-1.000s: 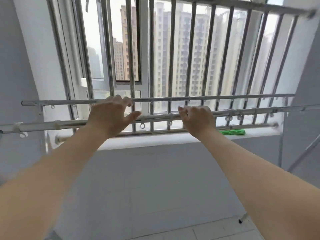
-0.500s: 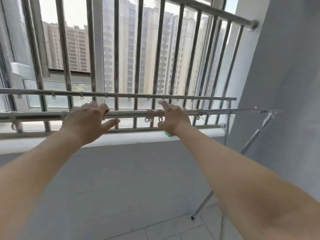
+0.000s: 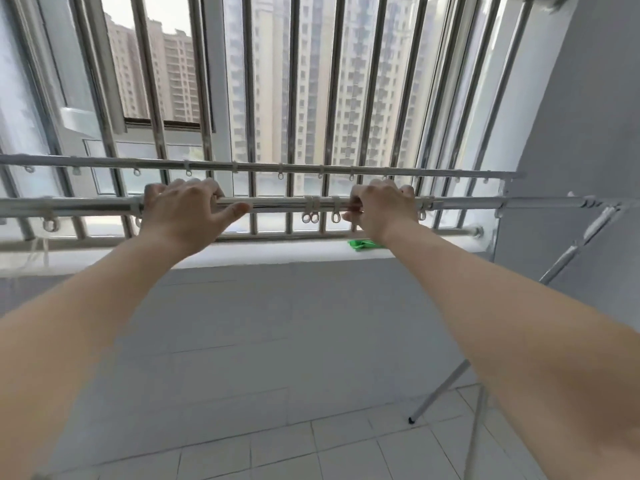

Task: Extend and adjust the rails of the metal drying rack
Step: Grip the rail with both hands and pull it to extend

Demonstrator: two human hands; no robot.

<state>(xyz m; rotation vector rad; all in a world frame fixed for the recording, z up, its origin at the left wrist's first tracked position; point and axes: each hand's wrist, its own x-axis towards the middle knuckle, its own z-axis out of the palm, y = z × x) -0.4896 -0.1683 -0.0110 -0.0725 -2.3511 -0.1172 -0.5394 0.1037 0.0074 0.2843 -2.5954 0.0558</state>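
The metal drying rack stands in front of a barred window. Its near rail (image 3: 284,204) runs left to right at chest height, with small hanging rings under it. My left hand (image 3: 183,213) wraps over this rail left of centre, thumb pointing right. My right hand (image 3: 379,211) grips the same rail right of centre, beside a pair of white collars. A thinner inner tube (image 3: 512,202) continues from the rail to the right end joint. The far rail (image 3: 242,167) runs parallel behind, untouched.
Slanted rack legs (image 3: 446,386) stand on the tiled floor at the right, close to the grey side wall (image 3: 588,133). Window bars (image 3: 294,98) rise just behind the rails. A green item (image 3: 363,244) lies on the white sill.
The view has swung from the left towards the rack's right end. Both hands stay on the near rail, with my right hand now closed more fully around it.
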